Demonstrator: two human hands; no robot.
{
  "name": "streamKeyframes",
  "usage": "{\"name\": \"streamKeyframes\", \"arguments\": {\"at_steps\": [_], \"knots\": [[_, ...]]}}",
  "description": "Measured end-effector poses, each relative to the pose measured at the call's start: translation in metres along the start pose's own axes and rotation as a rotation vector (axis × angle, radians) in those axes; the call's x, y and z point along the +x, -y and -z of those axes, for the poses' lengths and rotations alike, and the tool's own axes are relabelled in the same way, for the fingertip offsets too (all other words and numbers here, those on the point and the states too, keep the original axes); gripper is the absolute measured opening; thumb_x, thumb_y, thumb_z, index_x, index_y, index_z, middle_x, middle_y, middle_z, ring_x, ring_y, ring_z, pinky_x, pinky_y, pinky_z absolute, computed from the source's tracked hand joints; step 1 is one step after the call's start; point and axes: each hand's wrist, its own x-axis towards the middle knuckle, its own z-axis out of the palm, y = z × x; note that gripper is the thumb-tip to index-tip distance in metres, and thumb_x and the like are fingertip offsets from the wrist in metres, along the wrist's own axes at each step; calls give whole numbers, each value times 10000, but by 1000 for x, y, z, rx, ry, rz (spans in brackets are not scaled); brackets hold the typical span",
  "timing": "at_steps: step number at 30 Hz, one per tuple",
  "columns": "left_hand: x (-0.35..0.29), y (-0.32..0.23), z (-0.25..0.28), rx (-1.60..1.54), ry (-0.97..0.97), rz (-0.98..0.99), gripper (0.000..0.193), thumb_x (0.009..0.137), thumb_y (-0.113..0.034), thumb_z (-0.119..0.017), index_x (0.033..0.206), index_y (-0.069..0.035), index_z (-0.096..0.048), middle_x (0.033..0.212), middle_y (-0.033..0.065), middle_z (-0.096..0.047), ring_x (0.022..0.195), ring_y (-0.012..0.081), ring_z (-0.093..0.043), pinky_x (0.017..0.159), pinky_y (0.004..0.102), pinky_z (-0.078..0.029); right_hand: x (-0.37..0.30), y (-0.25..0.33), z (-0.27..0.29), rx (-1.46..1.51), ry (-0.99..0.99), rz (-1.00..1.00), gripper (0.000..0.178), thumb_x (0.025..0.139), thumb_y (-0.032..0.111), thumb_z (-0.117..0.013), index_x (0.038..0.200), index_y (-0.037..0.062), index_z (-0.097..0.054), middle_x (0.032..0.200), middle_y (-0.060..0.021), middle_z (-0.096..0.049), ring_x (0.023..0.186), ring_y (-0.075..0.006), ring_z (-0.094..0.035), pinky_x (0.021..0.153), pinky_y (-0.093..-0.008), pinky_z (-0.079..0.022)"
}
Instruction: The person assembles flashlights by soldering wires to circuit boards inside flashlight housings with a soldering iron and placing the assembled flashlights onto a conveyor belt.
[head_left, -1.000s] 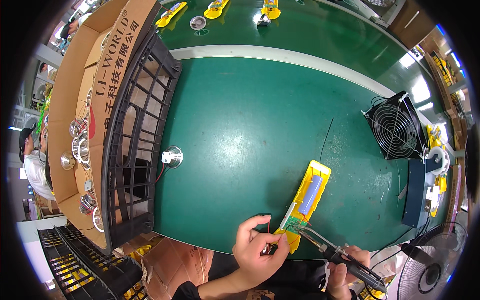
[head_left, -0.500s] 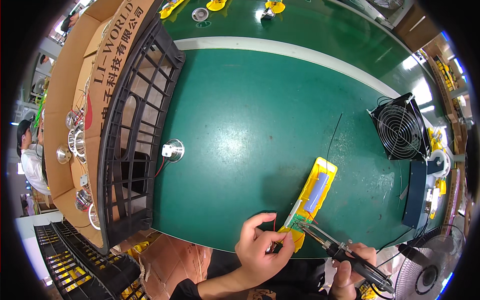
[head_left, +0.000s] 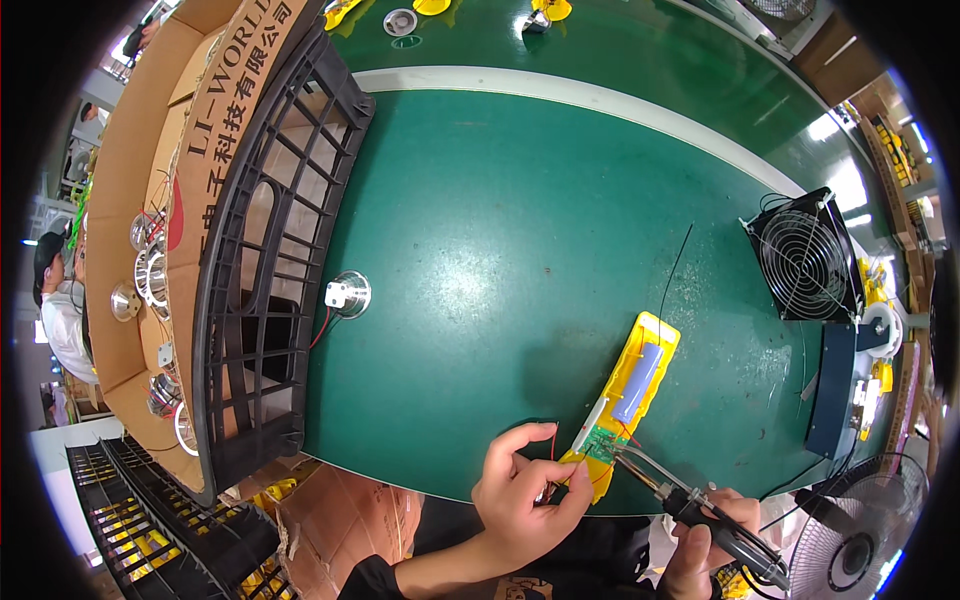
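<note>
A long yellow plastic housing (head_left: 656,332) lies slantwise near the table's front edge. In it sit a lilac cylindrical battery (head_left: 637,385) and a small green circuit board (head_left: 603,442) with thin wires. My left hand (head_left: 525,490) is closed in a pinch at the board's left side, on a thin red wire (head_left: 555,445); the fingertips hide its end. My right hand (head_left: 722,530) grips a black-handled soldering iron (head_left: 735,548) with a thin metal tube alongside. Its tip is at the board's right edge; whether it touches cannot be made out.
On the left, a black plastic crate (head_left: 262,300) stands beside a cardboard box (head_left: 135,350) of reflector parts. A round metal lamp piece (head_left: 348,295) lies by the crate. A black square fan (head_left: 803,262), a dark blue box (head_left: 830,385) and a round fan (head_left: 855,550) stand right.
The soldering iron's tip has drawn slightly right, off the middle of the board. The housing sits a touch further right in the picture. My left hand keeps its pinch.
</note>
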Motion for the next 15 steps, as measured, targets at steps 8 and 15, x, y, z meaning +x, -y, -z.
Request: {"name": "streamKeyframes", "arguments": {"at_steps": [8,15], "knots": [[0,0,-2,-4,7,-6,120,616,3,-687,628,-30,-572,1011,129,-500,449,34,-385,457,177,-324,4,7,-6,127,22,-53,324,735,226,-645,866,15,-435,634,-92,-542,491,-143,-510,515,-261,-427],[1,-1,-2,36,-14,-34,127,604,-24,-695,622,-47,-571,990,104,-528,436,40,-403,412,177,-334,-3,4,-5,145,-60,-83,338,746,259,-636,863,28,-418,615,-76,-538,477,-133,-508,521,-260,-437]]}}
